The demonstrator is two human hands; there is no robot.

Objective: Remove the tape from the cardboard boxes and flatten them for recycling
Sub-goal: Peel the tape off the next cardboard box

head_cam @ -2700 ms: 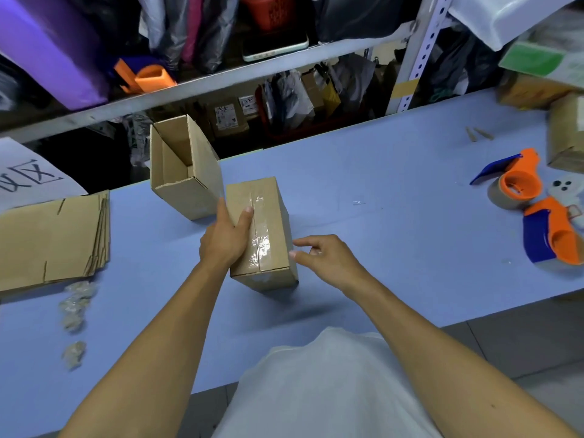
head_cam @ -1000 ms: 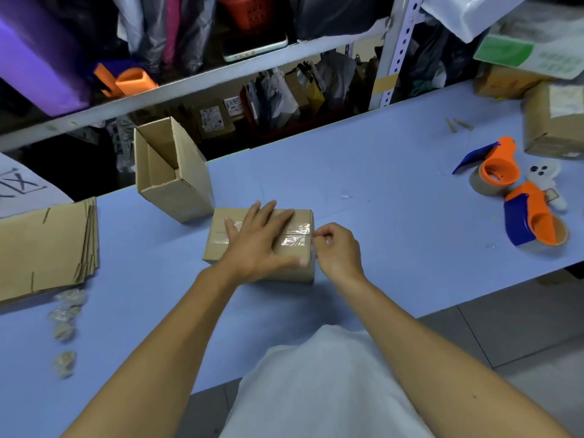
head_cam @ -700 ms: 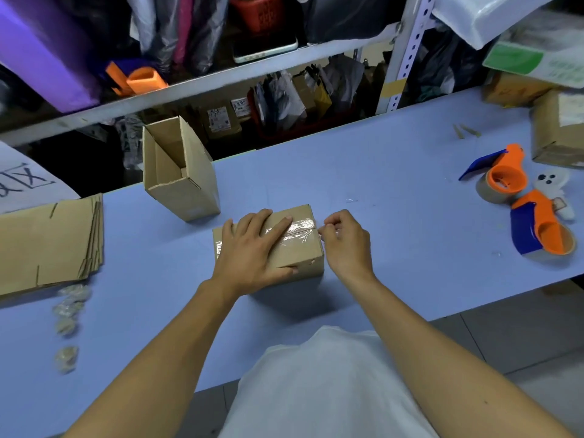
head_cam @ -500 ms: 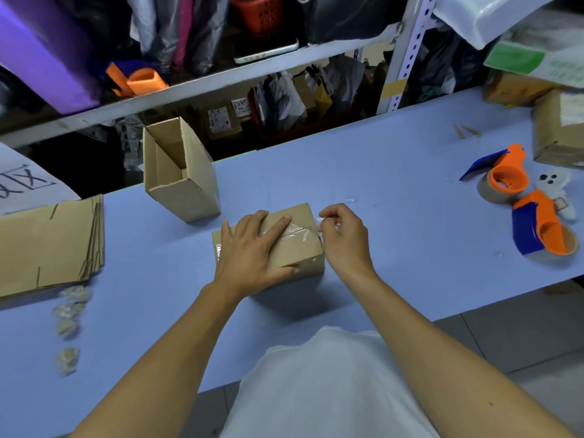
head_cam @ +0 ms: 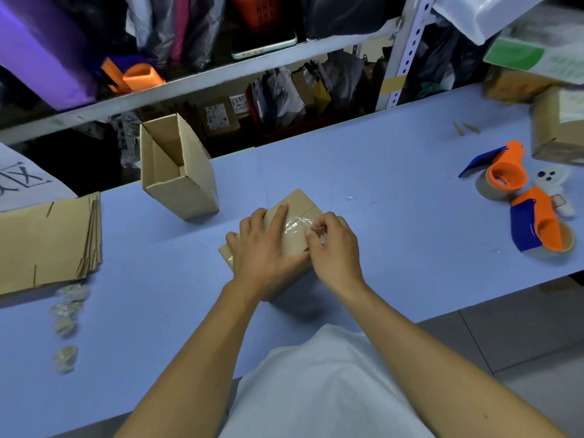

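- On the far left of the blue tabletop (head_cam: 395, 172) lies a stack of flattened cardboard (head_cam: 47, 238), with crumpled tape balls (head_cam: 68, 311) in front of it.
- An open box (head_cam: 178, 172) stands untaped behind.
- The left hand (head_cam: 265, 251) lies flat, fingers spread, pressing down on the taped box (head_cam: 300, 203) at centre.
- The clear tape (head_cam: 295, 230) runs along the box's long axis, which slants from near-left to far-right.
- The right hand (head_cam: 335, 245), touching the box's right end, pinches the loose tape end; peeling likely means pulling leftward along that axis.
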